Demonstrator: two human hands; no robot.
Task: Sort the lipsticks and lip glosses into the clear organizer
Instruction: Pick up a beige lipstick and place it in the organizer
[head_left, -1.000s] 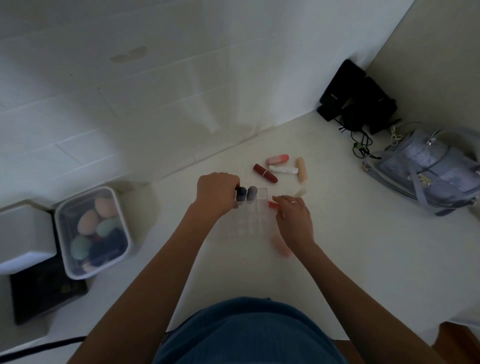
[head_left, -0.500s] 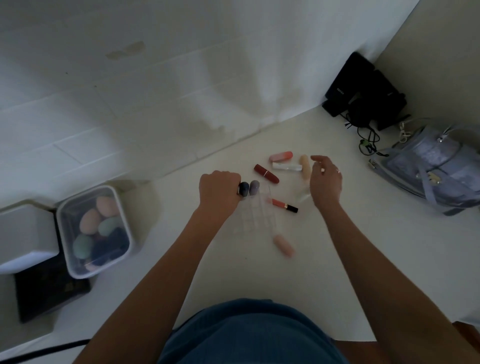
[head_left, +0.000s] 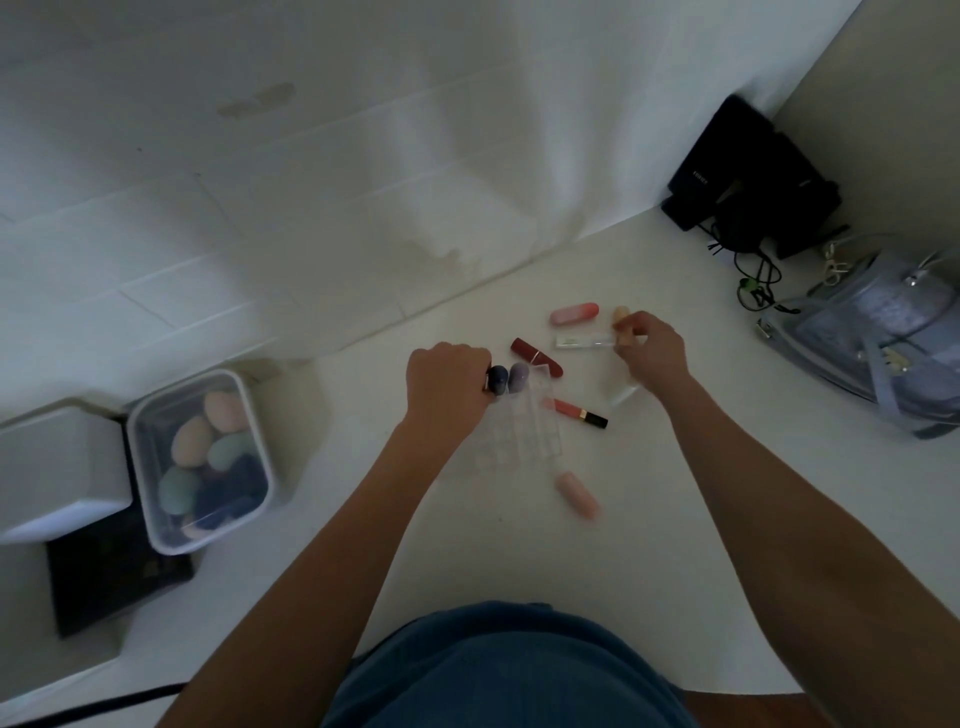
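The clear organizer (head_left: 524, 436) sits mid-table with a dark blue tube (head_left: 497, 379) and a grey-purple tube (head_left: 518, 377) standing in its far cells. My left hand (head_left: 449, 382) grips the organizer's far left corner, fingers curled. My right hand (head_left: 652, 351) pinches a peach lipstick (head_left: 622, 325) at the far right of the loose items. Loose on the table lie a pink tube (head_left: 574, 313), a clear white gloss (head_left: 582, 340), a dark red lipstick (head_left: 535, 356), a coral gloss with black cap (head_left: 579, 413) and a pale pink tube (head_left: 576, 493).
A clear tub of makeup sponges (head_left: 200, 460) stands at the left beside a white box (head_left: 57, 467) and a dark pad (head_left: 111, 577). A grey-blue bag (head_left: 883, 332) and black devices with cables (head_left: 748, 176) fill the far right corner. A tiled wall runs behind.
My right hand moved from the organizer's right edge out to the far right and took hold of the peach lipstick. The left hand stayed on the organizer.
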